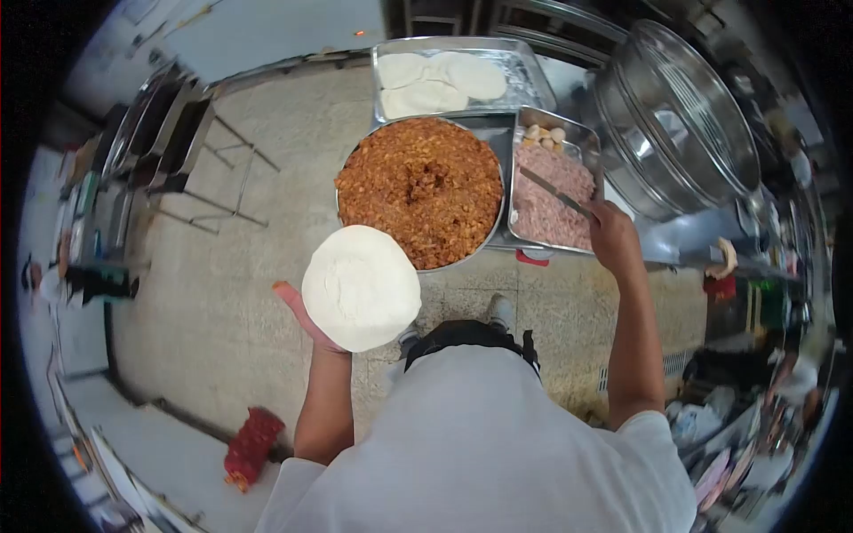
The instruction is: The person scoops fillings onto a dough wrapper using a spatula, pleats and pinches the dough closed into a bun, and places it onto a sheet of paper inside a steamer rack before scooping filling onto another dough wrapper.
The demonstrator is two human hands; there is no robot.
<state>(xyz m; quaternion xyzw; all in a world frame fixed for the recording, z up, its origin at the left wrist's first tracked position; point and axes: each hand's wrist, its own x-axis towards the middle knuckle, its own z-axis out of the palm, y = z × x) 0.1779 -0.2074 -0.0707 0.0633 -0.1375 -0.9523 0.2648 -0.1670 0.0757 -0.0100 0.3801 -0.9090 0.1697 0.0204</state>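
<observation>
A round white sheet of dough (360, 289) rests on my left hand (306, 313), which lies spread beneath it; the thumb shows at the left and the other fingers are hidden. Just beyond the dough stands a large round pan of reddish-brown chopped filling (422, 182) with a hollow near its middle. My right hand (613, 233) is closed round the handle of a flat metal spatula (555, 193). The blade lies over pink minced meat (553, 197) in a metal tray, with several small pale round pieces (544, 137) at its far end.
Behind the pan is a metal tray (530, 89) with several dough sheets (422, 93). Large stacked metal steamers (671, 120) stand at the right. A metal rack (178, 142) is at the left, a red net sack (252, 449) on the floor. A person (84, 282) is at far left.
</observation>
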